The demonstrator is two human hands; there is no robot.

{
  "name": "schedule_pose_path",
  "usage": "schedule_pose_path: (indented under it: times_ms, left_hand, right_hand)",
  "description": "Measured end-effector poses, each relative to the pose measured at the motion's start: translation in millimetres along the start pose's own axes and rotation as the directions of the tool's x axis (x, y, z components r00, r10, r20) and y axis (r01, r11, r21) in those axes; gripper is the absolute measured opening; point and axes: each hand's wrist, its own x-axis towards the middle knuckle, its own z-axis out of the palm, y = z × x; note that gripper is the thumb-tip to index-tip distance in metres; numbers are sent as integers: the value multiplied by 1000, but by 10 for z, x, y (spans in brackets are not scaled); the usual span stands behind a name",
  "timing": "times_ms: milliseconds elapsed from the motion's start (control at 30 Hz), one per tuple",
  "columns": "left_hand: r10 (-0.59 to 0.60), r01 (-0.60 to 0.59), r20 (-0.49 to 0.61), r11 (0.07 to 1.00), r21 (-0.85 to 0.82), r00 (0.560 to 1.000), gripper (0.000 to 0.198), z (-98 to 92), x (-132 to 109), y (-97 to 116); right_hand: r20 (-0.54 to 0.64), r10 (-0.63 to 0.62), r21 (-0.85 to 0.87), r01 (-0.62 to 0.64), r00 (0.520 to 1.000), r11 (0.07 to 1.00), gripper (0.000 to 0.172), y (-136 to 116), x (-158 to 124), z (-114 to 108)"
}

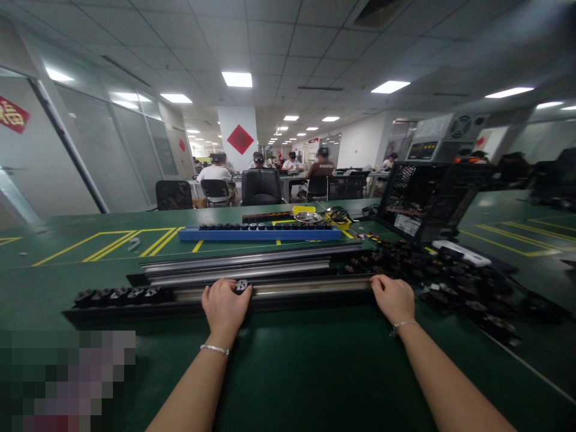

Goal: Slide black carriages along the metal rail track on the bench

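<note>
A long black rail (315, 289) with a metal channel lies across the green table in front of me. Several small black parts (121, 295) stand in a row in its left end. My left hand (226, 305) is closed at the middle of the rail, its thumb and fingers around a small black part with a silver face (242, 286). At the rail's right end, my right hand (393, 298) has its fingers pressed together on the rail's edge. Its fingertips are partly hidden, and no small part shows between them.
Behind lie more metal rails (238, 269) and a blue rail (258, 234) filled with small parts. A pile of black parts (472, 288) spreads at the right, before an open computer case (423, 198). People sit at far desks.
</note>
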Motion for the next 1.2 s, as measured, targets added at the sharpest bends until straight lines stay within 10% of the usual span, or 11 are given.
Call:
schedule_pose_path:
  times_ms: [1200]
  left_hand:
    - [153,-150,25,985,-87,988,32,-35,-42,34]
  right_hand:
    - [1,-2,29,2,1000,1000,31,-7,-4,-4]
